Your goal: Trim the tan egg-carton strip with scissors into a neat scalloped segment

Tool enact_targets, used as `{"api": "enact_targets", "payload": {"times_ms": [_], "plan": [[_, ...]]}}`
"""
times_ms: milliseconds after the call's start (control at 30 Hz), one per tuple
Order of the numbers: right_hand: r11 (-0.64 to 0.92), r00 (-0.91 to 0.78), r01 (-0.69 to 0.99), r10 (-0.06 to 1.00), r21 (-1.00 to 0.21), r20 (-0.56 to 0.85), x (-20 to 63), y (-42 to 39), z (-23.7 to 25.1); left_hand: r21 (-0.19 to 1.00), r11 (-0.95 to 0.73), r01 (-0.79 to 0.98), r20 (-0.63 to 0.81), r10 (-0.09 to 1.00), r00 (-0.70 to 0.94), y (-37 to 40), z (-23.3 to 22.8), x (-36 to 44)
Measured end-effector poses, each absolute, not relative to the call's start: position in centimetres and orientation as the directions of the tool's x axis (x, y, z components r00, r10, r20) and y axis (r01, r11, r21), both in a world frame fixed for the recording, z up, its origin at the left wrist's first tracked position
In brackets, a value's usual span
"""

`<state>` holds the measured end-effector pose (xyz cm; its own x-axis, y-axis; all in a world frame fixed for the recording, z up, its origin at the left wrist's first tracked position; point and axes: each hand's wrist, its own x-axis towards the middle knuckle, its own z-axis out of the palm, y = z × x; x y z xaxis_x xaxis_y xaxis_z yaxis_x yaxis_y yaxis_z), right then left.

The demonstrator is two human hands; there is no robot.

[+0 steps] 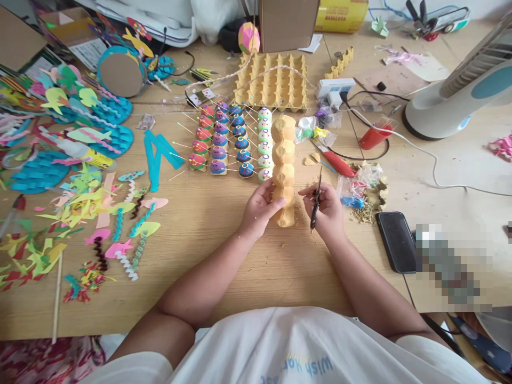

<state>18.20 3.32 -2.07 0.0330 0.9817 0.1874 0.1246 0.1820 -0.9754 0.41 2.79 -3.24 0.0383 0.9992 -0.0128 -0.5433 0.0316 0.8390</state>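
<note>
My left hand (pixel 258 210) grips the lower part of a tan egg-carton strip (pixel 284 160), thumb on top and fingers at its left side. The strip stands lengthwise away from me, its row of bumps facing up. To its right, my right hand (pixel 330 208) is closed around dark scissors (pixel 316 205), seen nearly edge-on with the tip pointing away from me. The scissors are apart from the strip. Left of the strip stand painted egg-carton caterpillars: green-white (pixel 264 144), blue (pixel 241 143), purple (pixel 219 140) and red (pixel 200 140), with thin sticks poking out.
An egg tray (pixel 272 80) lies behind the caterpillars. Paper scraps (pixel 88 202) and blue woven pieces (pixel 40 168) cover the left side. At right are a red-handled tool (pixel 340 162), clay bags (pixel 354 189), a phone (pixel 397 241), a power strip (pixel 335 86) with cables, and a fan (pixel 452 90).
</note>
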Motion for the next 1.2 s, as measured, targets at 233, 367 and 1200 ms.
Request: {"api": "enact_targets", "payload": {"times_ms": [233, 367, 1200], "plan": [[0.078, -0.063, -0.048, 0.995, -0.996, 0.081, 17.7, 3.1, -1.7, 0.878, -0.030, -0.478, 0.060, 0.997, 0.048, 2.7, -3.4, 0.4], [0.088, -0.069, -0.069, 0.993, -0.994, 0.093, 17.7, 3.1, -1.7, 0.884, -0.047, -0.465, 0.090, 0.993, 0.070, 2.7, -3.3, 0.4], [0.197, 0.103, 0.271, 0.967, -0.942, 0.232, 18.3, 3.5, -2.7, 0.860, -0.066, -0.507, 0.065, 0.998, -0.019, 2.9, -3.6, 0.4]]}}
